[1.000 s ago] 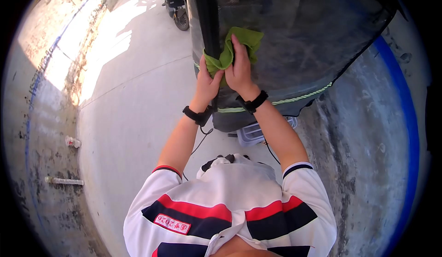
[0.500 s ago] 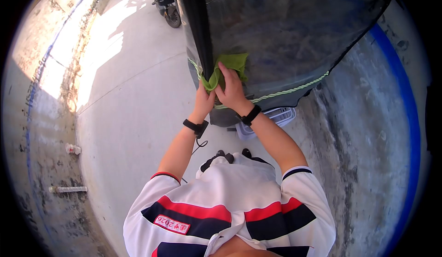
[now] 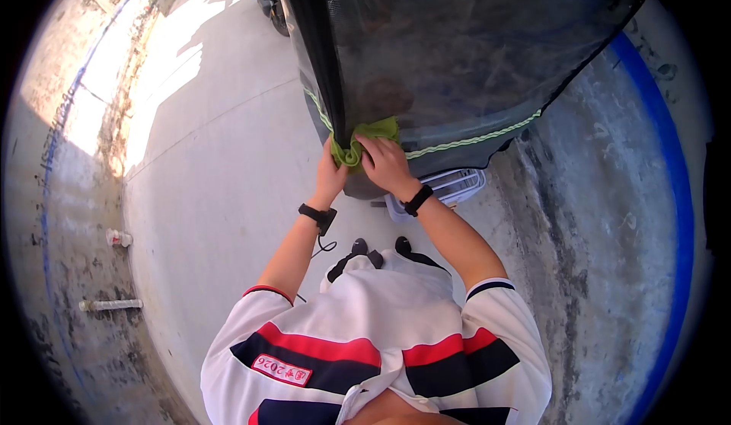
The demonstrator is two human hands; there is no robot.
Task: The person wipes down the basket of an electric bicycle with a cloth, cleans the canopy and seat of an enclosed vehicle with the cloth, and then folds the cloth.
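Note:
A green cloth (image 3: 378, 129) is bunched around the lower end of a black corner strip (image 3: 326, 67) on a clear plastic cover (image 3: 457, 67). My left hand (image 3: 330, 172) closes on the cloth from the left side of the strip. On the other side, my right hand (image 3: 384, 164) grips the same cloth, its fingers pressed against the cover. Part of the cloth sticks out above the right fingers. A light green wavy trim (image 3: 472, 145) runs along the cover's lower part. Both wrists wear black bands.
Below the cover shows a pale slatted rack (image 3: 455, 189). A dark two-wheeler (image 3: 268, 0) stands at the top. Walls flank the concrete floor (image 3: 221, 166), the left one with short pipes (image 3: 111, 305) sticking out. My shoes (image 3: 402, 244) are just below the cover.
Both hands have moved the green cloth down along the black corner strip, nearer the cover's bottom edge. Less of the cloth hangs loose to the right.

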